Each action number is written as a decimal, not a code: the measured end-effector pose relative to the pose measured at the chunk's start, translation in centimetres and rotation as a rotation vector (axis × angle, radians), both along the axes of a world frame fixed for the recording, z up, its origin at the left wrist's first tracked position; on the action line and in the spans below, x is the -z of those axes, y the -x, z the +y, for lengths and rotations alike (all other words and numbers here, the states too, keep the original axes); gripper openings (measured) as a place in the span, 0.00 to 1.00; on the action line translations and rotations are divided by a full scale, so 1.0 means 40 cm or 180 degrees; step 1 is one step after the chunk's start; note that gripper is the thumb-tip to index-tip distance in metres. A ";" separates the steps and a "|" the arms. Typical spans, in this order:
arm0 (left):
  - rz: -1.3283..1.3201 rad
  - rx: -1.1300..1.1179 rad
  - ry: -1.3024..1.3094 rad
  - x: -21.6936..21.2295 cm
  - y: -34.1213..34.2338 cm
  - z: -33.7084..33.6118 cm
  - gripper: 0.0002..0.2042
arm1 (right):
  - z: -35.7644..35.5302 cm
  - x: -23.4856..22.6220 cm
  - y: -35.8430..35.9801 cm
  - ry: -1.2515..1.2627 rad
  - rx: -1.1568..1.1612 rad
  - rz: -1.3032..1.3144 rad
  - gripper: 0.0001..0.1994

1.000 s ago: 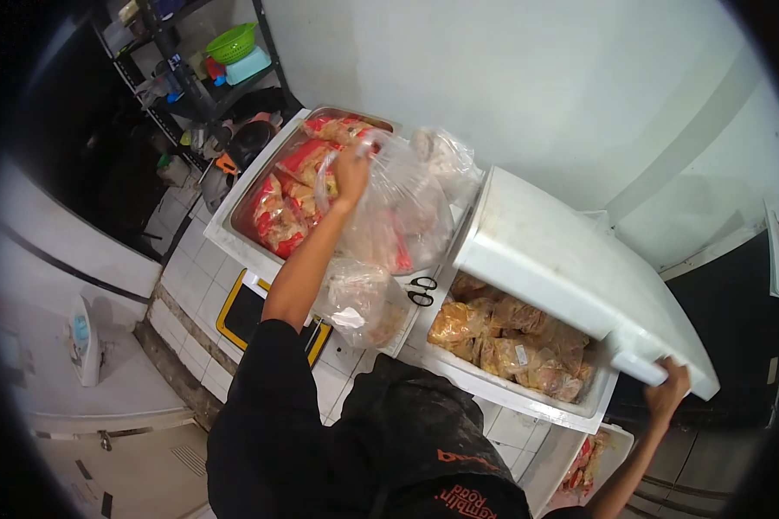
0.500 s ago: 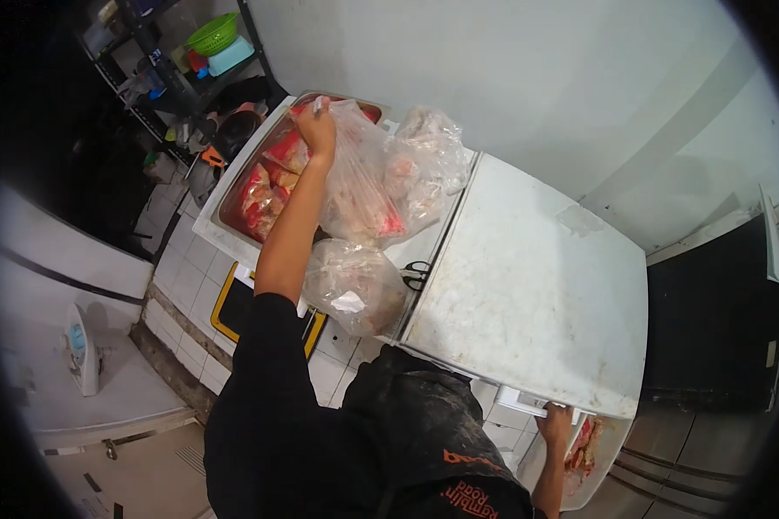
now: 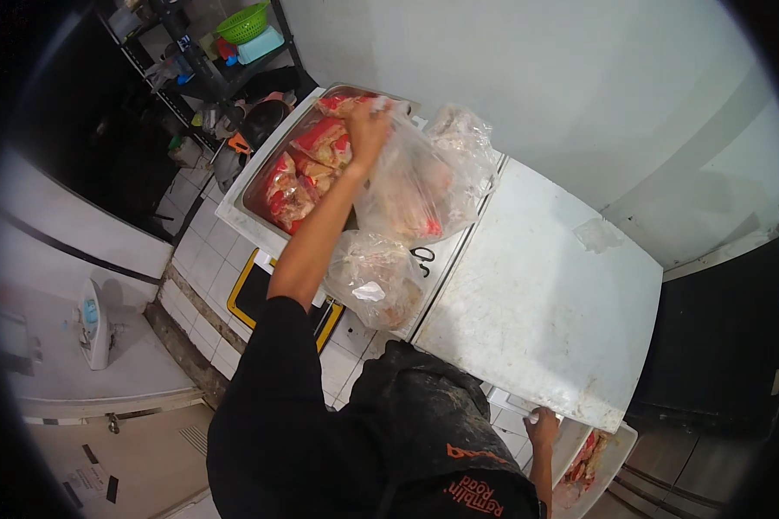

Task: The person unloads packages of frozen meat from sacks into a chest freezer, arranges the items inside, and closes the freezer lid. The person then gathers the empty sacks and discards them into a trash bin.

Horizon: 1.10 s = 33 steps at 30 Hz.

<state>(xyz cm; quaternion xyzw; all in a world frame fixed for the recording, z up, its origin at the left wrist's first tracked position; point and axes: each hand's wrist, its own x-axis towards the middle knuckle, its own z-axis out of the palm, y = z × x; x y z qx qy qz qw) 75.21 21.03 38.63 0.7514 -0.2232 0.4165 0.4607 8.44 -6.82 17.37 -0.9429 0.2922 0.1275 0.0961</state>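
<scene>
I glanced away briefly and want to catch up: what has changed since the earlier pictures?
The white lid has swung down from raised to closed, hiding the packs beneath it. The right hand has come down with it to the front edge; whether it still grips the handle is unclear. The left hand still holds the clear plastic bag. The metal tray stays put.
</scene>
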 end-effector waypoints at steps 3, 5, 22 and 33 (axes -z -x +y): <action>0.0409 0.1135 0.0593 -0.014 0.121 -0.111 0.06 | 0.037 -0.141 -0.115 -0.0049 0.0173 -0.1006 0.13; 0.1597 0.1846 0.0021 0.022 0.237 -0.206 0.09 | 0.026 -0.174 -0.200 -0.0612 0.0252 -0.1663 0.12; 0.1196 0.2910 -0.1763 -0.020 0.785 -0.319 0.17 | -0.017 0.071 -0.843 -0.1894 0.0071 -0.3168 0.35; 0.1500 -0.1002 -0.3117 0.154 0.742 0.025 0.43 | -0.534 -0.258 -0.333 0.0056 0.2791 -0.4225 0.17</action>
